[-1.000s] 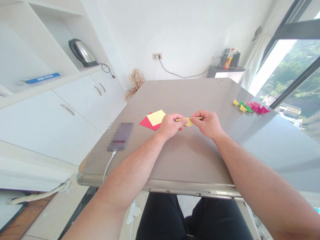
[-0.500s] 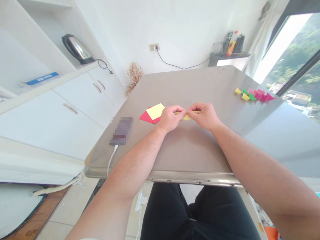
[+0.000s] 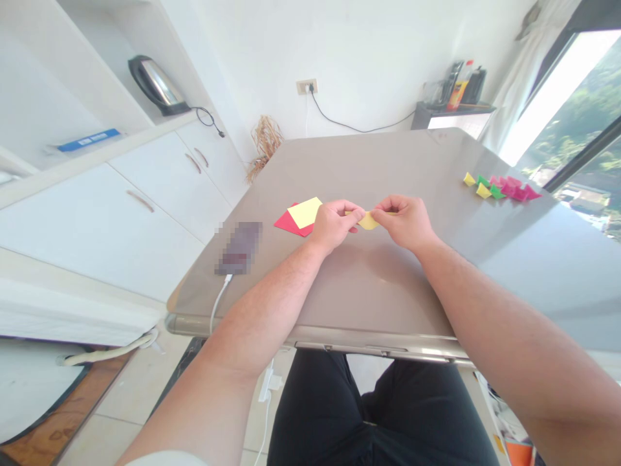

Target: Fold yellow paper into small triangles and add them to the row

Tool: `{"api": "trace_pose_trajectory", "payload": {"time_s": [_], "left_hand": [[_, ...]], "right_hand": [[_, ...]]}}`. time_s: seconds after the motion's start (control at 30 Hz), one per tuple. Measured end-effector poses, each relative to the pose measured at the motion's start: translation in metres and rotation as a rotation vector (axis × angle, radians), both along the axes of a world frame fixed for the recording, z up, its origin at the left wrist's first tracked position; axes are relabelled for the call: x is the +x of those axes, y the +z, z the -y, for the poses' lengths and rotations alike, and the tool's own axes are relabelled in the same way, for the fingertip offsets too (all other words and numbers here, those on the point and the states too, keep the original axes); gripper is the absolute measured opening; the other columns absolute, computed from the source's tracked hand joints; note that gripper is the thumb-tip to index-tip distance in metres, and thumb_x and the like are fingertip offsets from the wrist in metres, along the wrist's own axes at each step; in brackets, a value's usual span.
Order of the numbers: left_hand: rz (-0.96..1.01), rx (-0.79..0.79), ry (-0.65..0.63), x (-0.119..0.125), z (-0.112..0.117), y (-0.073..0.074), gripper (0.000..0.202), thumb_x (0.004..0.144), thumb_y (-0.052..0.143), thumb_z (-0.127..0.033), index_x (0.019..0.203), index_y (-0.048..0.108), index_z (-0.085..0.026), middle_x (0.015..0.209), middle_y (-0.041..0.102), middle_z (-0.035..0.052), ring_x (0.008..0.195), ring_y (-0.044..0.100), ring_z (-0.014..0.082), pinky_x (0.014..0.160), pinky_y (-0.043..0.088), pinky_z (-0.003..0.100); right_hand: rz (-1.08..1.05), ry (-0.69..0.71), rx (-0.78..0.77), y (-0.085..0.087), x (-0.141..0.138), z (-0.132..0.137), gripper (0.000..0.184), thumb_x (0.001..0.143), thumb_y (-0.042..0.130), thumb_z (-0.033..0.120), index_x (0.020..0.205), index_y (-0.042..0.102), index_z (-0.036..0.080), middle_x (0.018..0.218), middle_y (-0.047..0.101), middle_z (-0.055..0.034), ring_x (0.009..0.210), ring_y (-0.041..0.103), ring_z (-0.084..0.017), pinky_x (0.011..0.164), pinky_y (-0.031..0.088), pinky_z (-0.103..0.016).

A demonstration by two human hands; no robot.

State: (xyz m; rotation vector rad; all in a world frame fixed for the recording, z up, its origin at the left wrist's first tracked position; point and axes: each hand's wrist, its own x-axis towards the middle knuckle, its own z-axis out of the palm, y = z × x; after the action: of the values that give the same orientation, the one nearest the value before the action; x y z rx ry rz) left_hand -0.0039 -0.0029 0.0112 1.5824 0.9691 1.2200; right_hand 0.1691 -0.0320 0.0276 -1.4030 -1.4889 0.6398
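Above the middle of the table, a small folded piece of yellow paper (image 3: 369, 221) is pinched between both hands. My left hand (image 3: 336, 225) grips its left side with thumb and fingertips. On the opposite side my right hand (image 3: 405, 221) pinches it the same way. The fingers cover much of the paper, so its full shape is hidden. Just left of my left hand lies a flat yellow sheet (image 3: 305, 212) on top of a red sheet (image 3: 287, 224).
A phone (image 3: 240, 248) with a white cable lies on the table (image 3: 359, 291) at left. Several small folded paper pieces (image 3: 509, 188) in yellow, green and pink sit at the right. A kettle (image 3: 160, 87) stands on the shelf; bottles (image 3: 458, 86) stand on a cabinet behind.
My hands have drawn slightly apart, and more of the yellow paper shows between the fingertips. The whole view has shifted a little. The sheets and folded pieces stay in place on the table.
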Motion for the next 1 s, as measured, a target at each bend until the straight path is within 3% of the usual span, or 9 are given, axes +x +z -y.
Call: {"api": "trace_pose_trajectory", "payload": {"time_s": [0.13,0.3,0.4,0.5,0.63,1.0], "left_hand": [[0.024,0.008,0.041,-0.005,-0.005,0.001,0.013,0.079,0.075,-0.028,0.077,0.071,-0.016,0.074,0.073,0.0039,0.067,0.069,0.014,0.059,0.056,0.025],[0.095,-0.02,0.104,-0.01,-0.008,0.006,0.021,0.077,0.079,-0.034,0.077,0.07,-0.015,0.08,0.075,0.0057,0.07,0.072,0.0167,0.058,0.058,0.026],[0.16,-0.054,0.097,-0.012,-0.008,0.007,0.02,0.081,0.075,-0.035,0.081,0.07,-0.015,0.082,0.075,0.0061,0.073,0.074,0.0183,0.065,0.061,0.03],[0.165,-0.042,0.094,-0.012,-0.01,0.005,0.021,0.083,0.073,-0.037,0.082,0.07,-0.016,0.082,0.076,0.0058,0.076,0.075,0.0183,0.07,0.061,0.031],[0.181,-0.015,0.151,-0.012,-0.011,0.005,0.021,0.082,0.073,-0.038,0.08,0.068,-0.017,0.081,0.075,0.0046,0.077,0.075,0.0183,0.064,0.058,0.027],[0.231,-0.028,0.243,-0.007,-0.013,0.001,0.015,0.08,0.069,-0.032,0.076,0.065,-0.019,0.076,0.069,0.0015,0.07,0.068,0.0139,0.064,0.055,0.026]], "right_hand": [[-0.045,-0.002,-0.023,0.001,0.004,-0.001,0.019,0.071,0.073,0.036,0.07,0.069,0.018,0.059,0.059,0.0012,0.052,0.044,-0.01,0.051,0.035,-0.027],[-0.114,0.019,-0.062,0.0,0.007,-0.004,0.022,0.075,0.072,0.039,0.074,0.072,0.017,0.062,0.066,-0.0022,0.055,0.054,-0.013,0.054,0.041,-0.027],[-0.147,0.024,-0.08,-0.001,0.008,-0.005,0.023,0.076,0.071,0.039,0.079,0.074,0.017,0.067,0.07,-0.0047,0.061,0.061,-0.015,0.057,0.045,-0.028],[-0.102,-0.044,-0.099,-0.002,0.008,-0.006,0.023,0.073,0.074,0.041,0.075,0.073,0.017,0.064,0.07,-0.0043,0.056,0.058,-0.015,0.053,0.042,-0.028],[-0.063,-0.112,-0.044,-0.001,0.006,-0.004,0.026,0.073,0.073,0.044,0.074,0.073,0.018,0.064,0.07,-0.0039,0.056,0.057,-0.015,0.054,0.043,-0.028],[-0.044,-0.019,0.005,0.001,-0.001,-0.001,0.024,0.075,0.069,0.042,0.065,0.065,0.021,0.06,0.063,-0.0003,0.054,0.05,-0.014,0.052,0.039,-0.028]]}}
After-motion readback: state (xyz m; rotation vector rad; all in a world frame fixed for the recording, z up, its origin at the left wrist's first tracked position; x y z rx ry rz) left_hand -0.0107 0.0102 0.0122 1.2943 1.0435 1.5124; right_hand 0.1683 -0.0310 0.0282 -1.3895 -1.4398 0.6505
